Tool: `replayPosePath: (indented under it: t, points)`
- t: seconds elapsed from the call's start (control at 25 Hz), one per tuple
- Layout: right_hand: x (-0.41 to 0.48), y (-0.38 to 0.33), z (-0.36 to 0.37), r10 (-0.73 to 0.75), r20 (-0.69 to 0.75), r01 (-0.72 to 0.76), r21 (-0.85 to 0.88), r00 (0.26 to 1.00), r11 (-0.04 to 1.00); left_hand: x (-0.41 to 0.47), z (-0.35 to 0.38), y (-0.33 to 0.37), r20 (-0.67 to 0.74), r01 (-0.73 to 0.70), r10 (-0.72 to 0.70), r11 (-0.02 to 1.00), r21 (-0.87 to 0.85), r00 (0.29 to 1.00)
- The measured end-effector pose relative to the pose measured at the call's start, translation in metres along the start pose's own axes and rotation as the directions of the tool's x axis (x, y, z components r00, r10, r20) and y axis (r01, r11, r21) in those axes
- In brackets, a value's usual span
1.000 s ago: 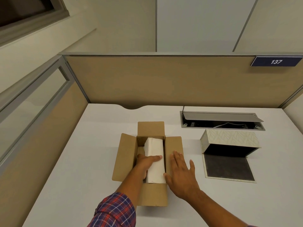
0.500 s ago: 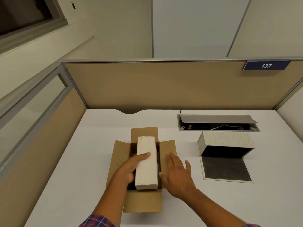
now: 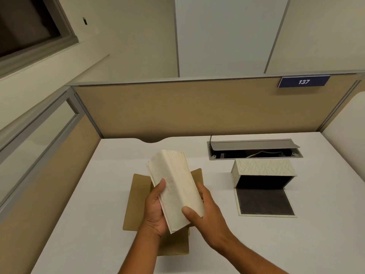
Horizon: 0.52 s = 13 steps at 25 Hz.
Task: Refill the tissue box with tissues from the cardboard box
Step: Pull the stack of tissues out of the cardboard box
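A thick white stack of tissues (image 3: pixel 175 186) is held up above the open brown cardboard box (image 3: pixel 136 198), tilted with its far end raised. My left hand (image 3: pixel 156 210) grips the stack's left side from below. My right hand (image 3: pixel 205 216) holds its near right corner, thumb on top. The cream leaf-patterned tissue box (image 3: pixel 262 169) lies on its side to the right, its dark inside showing and its flap (image 3: pixel 264 202) lying flat on the desk toward me. Most of the cardboard box is hidden behind the stack and my hands.
A white desk (image 3: pixel 94 194) is bounded by tan partition walls at the back and left. An open grey cable hatch (image 3: pixel 254 149) sits in the desk behind the tissue box. A blue sign reading 137 (image 3: pixel 304 82) hangs on the partition.
The tissue stack has come out of the cardboard box and risen above it. My right hand left the box flap and took hold of the stack's near corner.
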State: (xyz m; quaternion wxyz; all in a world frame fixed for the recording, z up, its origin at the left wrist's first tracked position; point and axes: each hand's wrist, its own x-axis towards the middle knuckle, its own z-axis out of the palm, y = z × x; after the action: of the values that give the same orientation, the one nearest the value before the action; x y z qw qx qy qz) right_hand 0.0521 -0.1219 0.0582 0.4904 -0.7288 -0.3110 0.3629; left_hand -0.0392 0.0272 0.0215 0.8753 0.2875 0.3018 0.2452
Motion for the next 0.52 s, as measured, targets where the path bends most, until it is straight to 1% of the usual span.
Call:
replayPosePath:
  t: [0.12, 0.24, 0.32, 0.4, 0.52]
  points:
    - [-0.023, 0.007, -0.024, -0.009, -0.19, 0.027, 0.095, 0.982, 0.995, -0.001, 0.037, -0.029, 0.006, 0.014, -0.014, 0.999, -0.029, 1.0]
    - [-0.034, 0.018, -0.041, 0.045, -0.281, 0.019, 0.221, 0.959, 0.975, 0.002, 0.059, -0.048, -0.002, -0.018, 0.018, 0.998, -0.056, 1.0]
    - [-0.042, 0.027, -0.063, 0.094, -0.293, -0.01, 0.274, 0.952, 0.962, 0.001, 0.082, -0.064, 0.013, -0.046, 0.047, 0.997, -0.06, 0.999]
    - [-0.048, 0.035, -0.086, 0.141, -0.273, -0.049, 0.319, 0.952, 0.946, 0.0, 0.107, -0.082, 0.018, -0.047, 0.049, 0.996, -0.07, 0.999]
    - [-0.049, 0.047, -0.115, 0.209, -0.289, -0.061, 0.447, 0.934, 0.892, -0.001, 0.138, -0.109, 0.039, -0.042, 0.046, 0.995, -0.085, 0.998]
